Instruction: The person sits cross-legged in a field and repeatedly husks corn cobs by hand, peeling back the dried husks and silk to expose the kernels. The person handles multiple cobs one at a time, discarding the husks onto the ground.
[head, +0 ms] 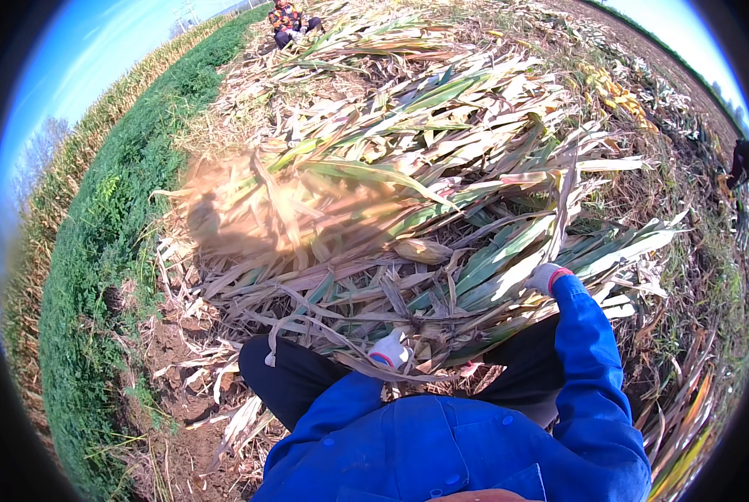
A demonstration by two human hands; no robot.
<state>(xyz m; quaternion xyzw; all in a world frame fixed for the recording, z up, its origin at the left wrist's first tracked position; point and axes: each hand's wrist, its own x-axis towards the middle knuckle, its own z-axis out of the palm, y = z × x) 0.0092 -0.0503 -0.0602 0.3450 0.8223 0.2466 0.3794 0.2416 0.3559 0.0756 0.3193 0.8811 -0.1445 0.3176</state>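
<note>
Cut corn stalks (349, 270) with dry and green leaves lie in a thick layer before me. My left hand (392, 349), in a white knitted glove, is low over the stalks between my knees; a dry leaf crosses beside its wrist, and its fingers are too unclear to tell a grip. My right hand (542, 278), gloved too, is further out to the right, at the base of an upright dry corn leaf (564, 207); whether it grips the leaf or stalks cannot be told. An ear of corn in its husk (423, 251) lies on the stalks between and beyond my hands.
Another person (286, 22) sits at the far end of the stalks. A green strip of plants (111, 201) runs along the left, with standing corn (48, 219) behind it. Husked yellow ears (616, 94) are piled at the far right. A dark figure or object (743, 163) is at the right rim.
</note>
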